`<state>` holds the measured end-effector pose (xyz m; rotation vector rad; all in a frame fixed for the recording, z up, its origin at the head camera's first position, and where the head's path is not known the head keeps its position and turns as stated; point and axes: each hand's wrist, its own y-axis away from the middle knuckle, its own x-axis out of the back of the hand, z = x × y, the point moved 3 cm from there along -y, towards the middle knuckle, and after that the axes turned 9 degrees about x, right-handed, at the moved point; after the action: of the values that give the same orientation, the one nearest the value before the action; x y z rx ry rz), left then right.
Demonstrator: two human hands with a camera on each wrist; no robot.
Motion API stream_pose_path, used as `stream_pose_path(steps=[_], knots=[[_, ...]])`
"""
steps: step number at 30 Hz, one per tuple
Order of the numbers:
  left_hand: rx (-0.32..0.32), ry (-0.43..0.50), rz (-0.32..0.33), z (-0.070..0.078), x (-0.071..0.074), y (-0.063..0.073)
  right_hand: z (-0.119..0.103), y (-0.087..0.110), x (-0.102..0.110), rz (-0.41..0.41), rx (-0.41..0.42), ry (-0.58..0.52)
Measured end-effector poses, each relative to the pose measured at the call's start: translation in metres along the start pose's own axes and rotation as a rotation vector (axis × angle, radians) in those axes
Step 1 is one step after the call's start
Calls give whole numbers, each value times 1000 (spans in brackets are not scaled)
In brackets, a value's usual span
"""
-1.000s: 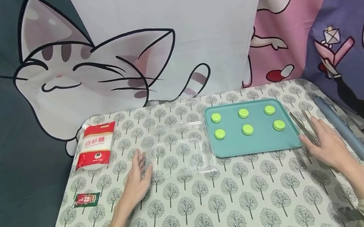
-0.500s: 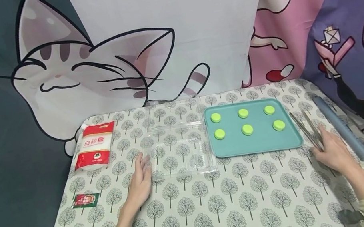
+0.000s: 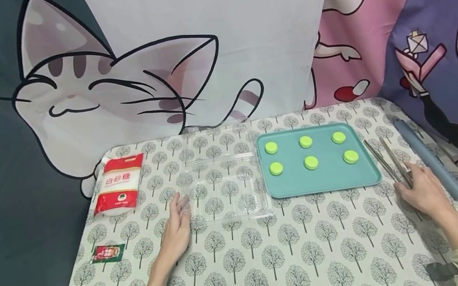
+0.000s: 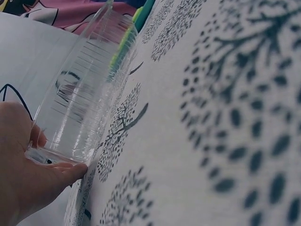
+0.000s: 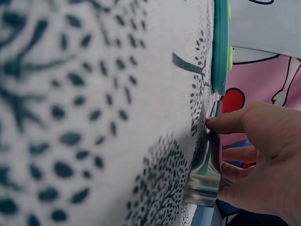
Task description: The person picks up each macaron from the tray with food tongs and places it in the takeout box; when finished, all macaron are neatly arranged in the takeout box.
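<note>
Where the right hand works: the right hand pinches the metal tongs between thumb and fingers, right of the teal tray on the table.
Left hand: the left hand, relaxed with fingers loosely bent, touches the left side of the transparent container without clenching.
Small packet: the red and green packet lies left of the left hand, apart from it.
Tongs' long axis: it runs away from the person, leaning left; the spread tips lie beyond the right hand, just beside the tray's right edge. The right hand is much the nearer one.
Container: the transparent container lies just right of the left hand, base nearer, lid folded back behind it.
Tray: the teal tray sits between container and tongs, bearing six lime-green discs in two rows of three.
Roll: a blue-grey roll slants along the right side, outside the tongs.
Bag: a red and white bag lies at the far left.
Backdrop: a printed cloth hangs behind.
</note>
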<state>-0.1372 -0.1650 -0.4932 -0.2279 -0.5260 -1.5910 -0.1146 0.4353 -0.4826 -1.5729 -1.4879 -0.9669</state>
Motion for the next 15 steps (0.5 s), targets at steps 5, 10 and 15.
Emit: stream_pose_path(steps=[5,10,15], knots=[[3,-4,-5,0,0,0,0,1,1,58,36,29],[5,-2,-8,0,0,0,1,2,2,129,103,44],[7,2,-11,1,0,0,3,3,5,129,72,19]])
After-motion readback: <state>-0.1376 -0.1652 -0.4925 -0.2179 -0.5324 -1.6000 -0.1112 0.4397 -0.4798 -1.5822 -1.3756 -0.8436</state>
